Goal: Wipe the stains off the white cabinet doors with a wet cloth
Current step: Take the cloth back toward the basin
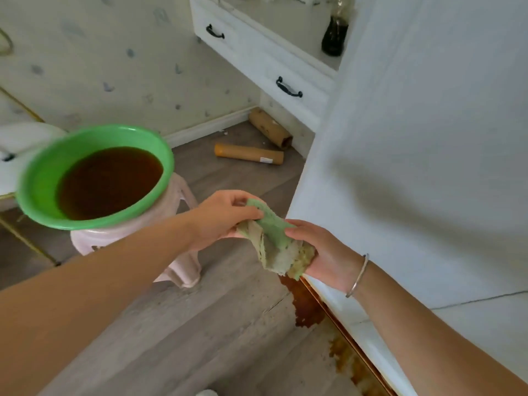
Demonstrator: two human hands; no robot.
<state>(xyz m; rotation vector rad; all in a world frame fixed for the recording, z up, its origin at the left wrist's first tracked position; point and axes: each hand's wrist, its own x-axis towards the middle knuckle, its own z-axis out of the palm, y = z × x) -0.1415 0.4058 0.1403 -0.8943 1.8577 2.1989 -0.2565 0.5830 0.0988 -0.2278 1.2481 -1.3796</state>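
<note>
Cabinet door [428, 138], white and smooth, filled the right side of the view, its face mostly clean with only a soft shadow across it; brown staining ran along its bottom edge, and a brown puddle [307, 307] spread on the grey wood floor [200, 324] just beside that edge. To the left the floor lay open between the door and a pale pink stool [171, 264], which carried a green basin [43, 181] holding dark brown water. Farther back stood a white drawer unit [257, 61] with black handles, and two cardboard tubes [248, 153] lay on the floor near its foot.

Both forearms reached in from the lower corners and met in front of the door's near edge. The cloth [274, 241], green on one face and pale on the other, damp-looking and stained, stretched twisted between the hands. The left hand [220, 215] pinched its upper end with curled fingers. The right hand [323, 252], palm turned up and a thin bangle [358, 274] at the wrist, closed around the bunched lower end.
</note>
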